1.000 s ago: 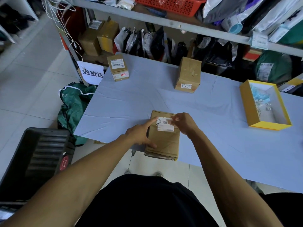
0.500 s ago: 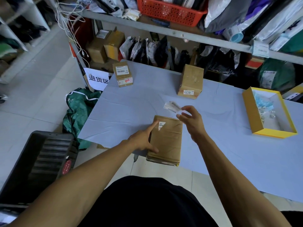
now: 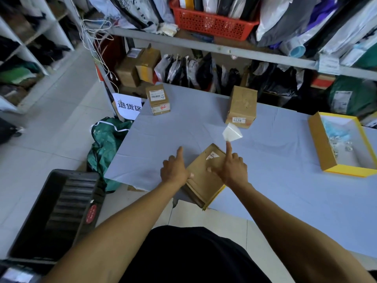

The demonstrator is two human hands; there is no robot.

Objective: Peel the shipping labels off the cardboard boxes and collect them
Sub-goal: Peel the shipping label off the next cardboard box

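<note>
A flat cardboard box (image 3: 204, 180) lies turned at an angle on the near edge of the blue-grey table (image 3: 173, 131). My left hand (image 3: 175, 170) grips its left side. My right hand (image 3: 231, 169) rests on its top, index finger raised, with a peeled white label (image 3: 232, 133) stuck to the fingertip. A torn triangular label scrap (image 3: 212, 156) remains on the flat box. Farther back stand a small labelled box (image 3: 158, 100) and a taller box (image 3: 241, 105) with a "0275" sticker (image 3: 238, 120).
An open yellow box (image 3: 318, 144) holding peeled labels sits at the table's right. A black crate (image 3: 61, 211) and a green bag (image 3: 106, 144) are on the floor at left. Shelves packed with parcels rise behind the table.
My right hand tore the label off the flat box and lifted it away, leaving a triangular scrap. Both hands have since turned the box at an angle.
</note>
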